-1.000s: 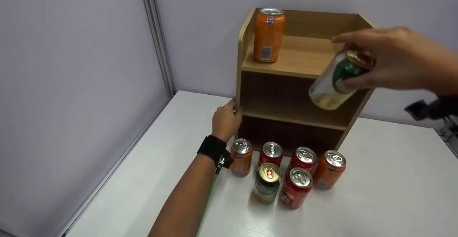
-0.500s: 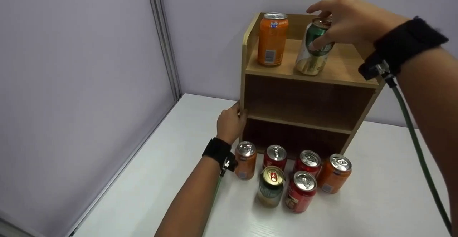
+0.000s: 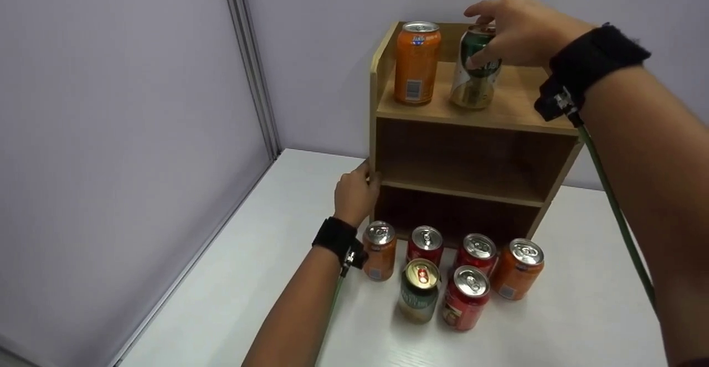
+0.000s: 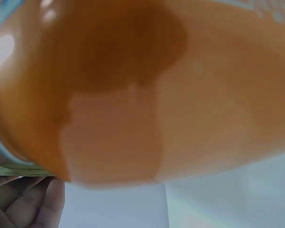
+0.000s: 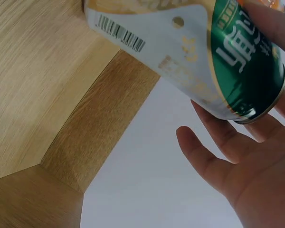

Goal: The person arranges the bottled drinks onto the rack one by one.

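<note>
Green, white and gold metal covered the drink can (image 3: 469, 87) on the top board (image 3: 529, 104) of a wooden shelf unit (image 3: 465, 176). It stood nearly upright, set slightly back from the front edge; whether its base rested fully flat could not be told.

The right hand (image 3: 523, 32) pinched this can near its upper end, thumb on the near side and fingers on the far side. Good placing seemed to call for levelling the base against the wood before the thumb eased away, then lifting the fingers straight up so that none dragged the rim.

Just to the left, with a narrow gap between, an upright orange can (image 3: 415, 71) stood on the same board. Keeping that gap would probably spare it a knock.

Lower down, the left hand (image 3: 354, 195) gripped the unit's left side panel, a sensible brace to hold firm until the can was released.

In front, on the white table (image 3: 249, 234), stood six more upright cans: a left orange can (image 3: 379, 264) close by the left wrist, two rear red cans (image 3: 476, 267), a right orange can (image 3: 512, 278), a dark green can (image 3: 419, 298) with a gold lid, and a front red can (image 3: 464, 307).
</note>
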### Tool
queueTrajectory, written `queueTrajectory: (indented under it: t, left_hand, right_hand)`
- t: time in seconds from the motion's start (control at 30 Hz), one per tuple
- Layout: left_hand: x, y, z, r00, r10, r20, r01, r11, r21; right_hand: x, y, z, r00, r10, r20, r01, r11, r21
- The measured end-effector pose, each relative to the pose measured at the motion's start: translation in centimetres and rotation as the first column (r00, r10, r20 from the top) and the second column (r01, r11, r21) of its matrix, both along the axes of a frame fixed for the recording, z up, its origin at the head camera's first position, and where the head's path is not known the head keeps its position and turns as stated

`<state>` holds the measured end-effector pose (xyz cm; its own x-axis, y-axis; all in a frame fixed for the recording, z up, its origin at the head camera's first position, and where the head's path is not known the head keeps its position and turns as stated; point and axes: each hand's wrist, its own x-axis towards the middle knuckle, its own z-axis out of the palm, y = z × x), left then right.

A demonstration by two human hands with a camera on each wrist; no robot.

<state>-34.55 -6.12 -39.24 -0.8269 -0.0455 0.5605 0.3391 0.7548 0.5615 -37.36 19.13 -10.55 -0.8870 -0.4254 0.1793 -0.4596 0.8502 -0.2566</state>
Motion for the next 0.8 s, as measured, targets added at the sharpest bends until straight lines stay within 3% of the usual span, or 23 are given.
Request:
queueTrajectory:
  t: [0.17, 0.3, 0.43, 0.63, 0.8]
  left_hand:
    - [-0.1, 0.0, 0.2, 1.000, 0.001, 0.013, -0.002, 1.000, 0.011]
    - [-0.3, 0.1, 0.4, 1.000, 0.005, 0.005, -0.005, 1.000, 0.001]
    - [-0.4, 0.2, 0.6, 1.000, 0.005, -0.004, -0.005, 1.000, -0.007]
    - [-0.5, 0.0, 0.6, 1.000, 0.005, 0.012, -0.005, 1.000, -0.010]
    - [-0.3, -0.4, 0.4, 1.000, 0.022, 0.019, -0.022, 1.000, -0.017]
  right_hand:
    - [-0.1, 0.1, -0.1, 1.000, 0.003, -0.021, -0.002, 0.998, 0.062]
    - [0.6, 0.6, -0.5, 0.998, 0.008, -0.068, -0.001, 0.995, 0.101]
    - [2.3, 1.6, -1.1, 0.990, 0.018, -0.142, -0.004, 0.995, 0.099]
    - [5.1, 2.8, -1.5, 0.971, 0.096, -0.217, -0.073, 0.991, 0.113]
    - [8.1, 3.3, -2.6, 0.930, 0.176, -0.323, -0.138, 0.981, 0.136]
